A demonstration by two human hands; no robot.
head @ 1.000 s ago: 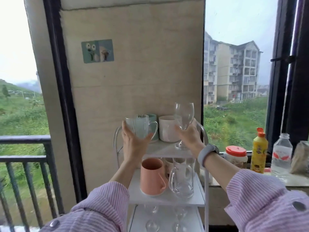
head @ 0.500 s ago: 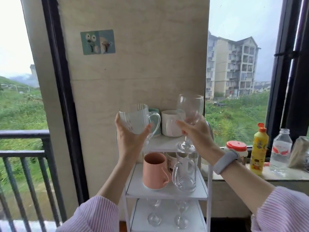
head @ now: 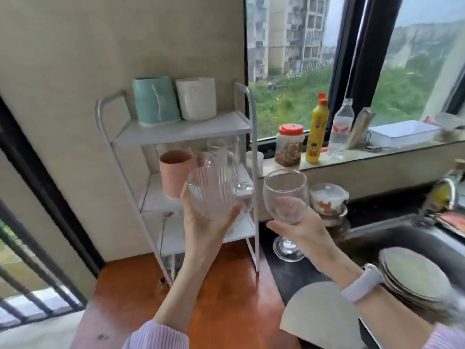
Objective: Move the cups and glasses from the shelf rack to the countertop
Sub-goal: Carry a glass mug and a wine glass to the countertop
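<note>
Left hand point(head: 201, 225) grips a ribbed clear glass mug point(head: 214, 192) before the white metal shelf rack point(head: 181, 129) — right hand point(head: 299, 230), at three o'clock, holds a clear stemmed wine glass point(head: 285, 195) above the dark counter point(head: 289, 273)

Daylight, overcast, enters through the window point(head: 297, 59) at far right; scene evenly bright, no hard shadows. Sky region upper right washed out. Soft sheen on the dark countertop point(head: 289, 273). Motion blur over the whole frame, strongest at the plates point(head: 415, 278) near right and the railing point(head: 32, 285) near left. Wide-angle distortion bends the shelf rack point(head: 181, 129) uprights and window frame.
</note>
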